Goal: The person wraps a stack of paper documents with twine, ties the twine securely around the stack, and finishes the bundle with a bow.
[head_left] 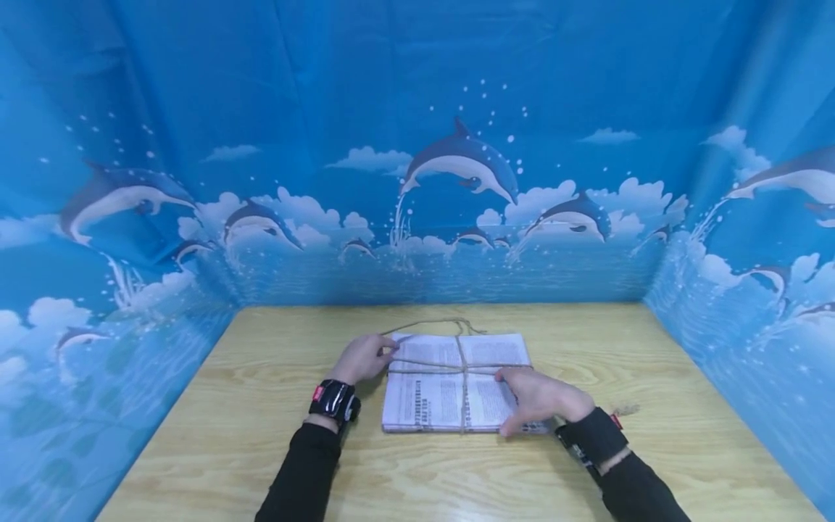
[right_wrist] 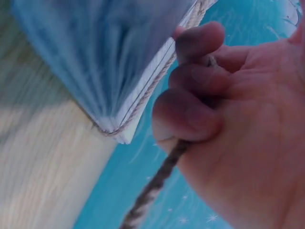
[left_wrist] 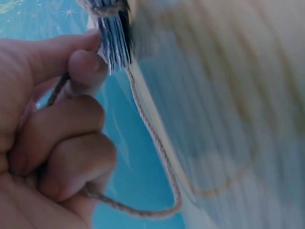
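Note:
A flat stack of printed paper sheets (head_left: 433, 397), like folded newspapers, lies on the table with brown twine (head_left: 464, 406) crossed over its top. At the stack's left edge, my left hand (head_left: 361, 358) grips a length of twine; in the left wrist view a loop of that twine (left_wrist: 157, 140) runs out from the curled fingers and back to the stack. My right hand (head_left: 548, 397) lies over the stack's right side, thumb near the front edge. In the right wrist view its curled fingers hold twine (right_wrist: 152, 186) beside the stack's layered edge (right_wrist: 112, 121).
A loose strand of twine (head_left: 424, 321) curves behind the stack on the wood-grain table (head_left: 287, 406). A frayed twine end (head_left: 626, 410) shows by the right wrist. A blue dolphin-print curtain (head_left: 417, 268) closes off the back and sides.

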`<action>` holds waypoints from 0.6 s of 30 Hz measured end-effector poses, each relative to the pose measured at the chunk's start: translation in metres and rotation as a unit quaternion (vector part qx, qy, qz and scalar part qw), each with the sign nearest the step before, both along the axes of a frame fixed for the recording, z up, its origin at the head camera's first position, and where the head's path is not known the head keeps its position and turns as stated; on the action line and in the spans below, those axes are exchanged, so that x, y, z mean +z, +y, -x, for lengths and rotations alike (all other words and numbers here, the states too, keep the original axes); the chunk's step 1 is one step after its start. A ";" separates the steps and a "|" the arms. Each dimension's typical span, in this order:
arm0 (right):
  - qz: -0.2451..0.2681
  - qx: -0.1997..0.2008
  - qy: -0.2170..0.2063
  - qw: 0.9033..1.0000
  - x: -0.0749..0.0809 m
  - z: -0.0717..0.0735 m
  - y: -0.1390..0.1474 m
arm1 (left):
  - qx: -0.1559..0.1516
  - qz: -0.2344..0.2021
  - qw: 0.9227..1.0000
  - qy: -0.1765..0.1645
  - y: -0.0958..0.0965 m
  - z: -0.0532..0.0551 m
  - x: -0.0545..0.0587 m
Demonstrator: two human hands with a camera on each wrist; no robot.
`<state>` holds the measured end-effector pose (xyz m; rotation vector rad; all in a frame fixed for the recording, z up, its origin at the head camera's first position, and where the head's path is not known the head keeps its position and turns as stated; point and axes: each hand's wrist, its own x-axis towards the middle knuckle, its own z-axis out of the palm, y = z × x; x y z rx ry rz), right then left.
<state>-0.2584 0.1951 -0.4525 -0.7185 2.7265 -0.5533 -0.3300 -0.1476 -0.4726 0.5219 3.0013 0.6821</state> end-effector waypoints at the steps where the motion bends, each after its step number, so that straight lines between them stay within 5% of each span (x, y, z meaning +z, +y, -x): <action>1: -0.009 0.001 0.006 1.000 0.000 -0.002 -0.001 | 0.001 -0.004 1.000 -0.012 0.000 0.000 0.000; 8: -0.026 -0.016 0.007 1.000 0.000 -0.002 -0.002 | -0.010 -0.028 0.997 -0.072 0.001 -0.002 0.001; 18: 0.044 0.022 0.036 0.998 0.003 0.004 0.010 | 0.003 -0.054 0.995 -0.089 0.001 0.002 -0.002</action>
